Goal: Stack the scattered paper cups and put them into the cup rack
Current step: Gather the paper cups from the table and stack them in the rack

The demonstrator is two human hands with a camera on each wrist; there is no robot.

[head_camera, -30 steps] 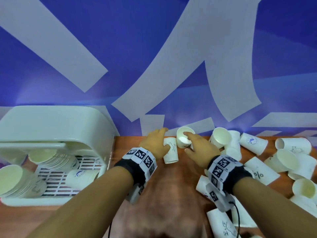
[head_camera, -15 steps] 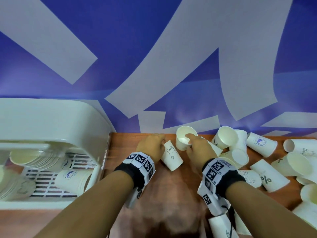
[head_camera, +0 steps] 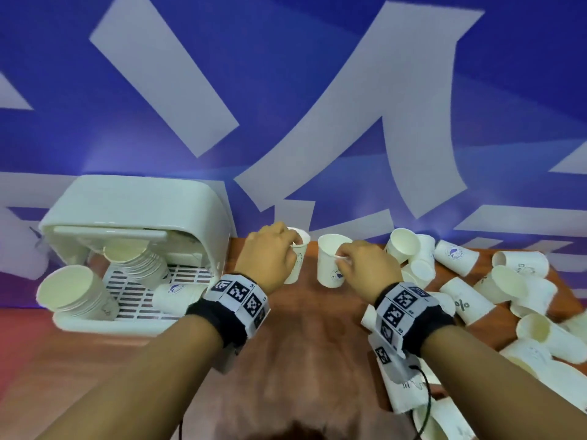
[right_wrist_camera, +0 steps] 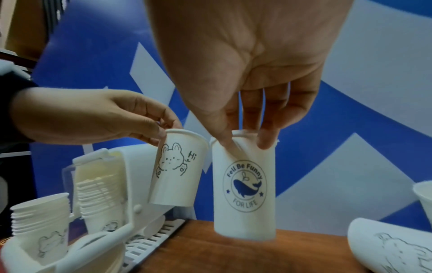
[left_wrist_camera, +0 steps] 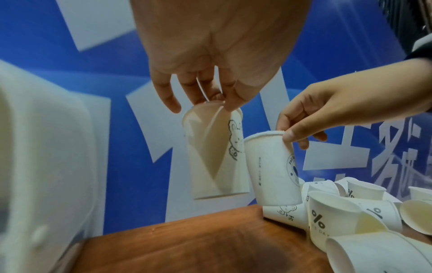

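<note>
My left hand (head_camera: 270,258) pinches the rim of an upright bunny-print paper cup (head_camera: 297,265) (left_wrist_camera: 215,153) (right_wrist_camera: 177,171), lifted off the wooden table (head_camera: 301,328). Beside it my right hand (head_camera: 365,268) pinches the rim of an upright whale-logo cup (head_camera: 332,265) (right_wrist_camera: 244,186) (left_wrist_camera: 271,170), also held above the table. The two cups hang side by side, a small gap apart. The white cup rack (head_camera: 133,217) stands at the left with leaning stacks of cups (head_camera: 139,265) inside it.
Several loose paper cups (head_camera: 508,287) lie scattered on the right of the table, some close under my right wrist. One more cup (head_camera: 178,292) lies on the rack's slotted tray. A blue and white wall (head_camera: 317,106) rises right behind the table.
Both hands have lifted their cups off the table. The bunny cup, lying tilted before, now hangs upright from my left hand. The camera has shifted, showing more of the rack.
</note>
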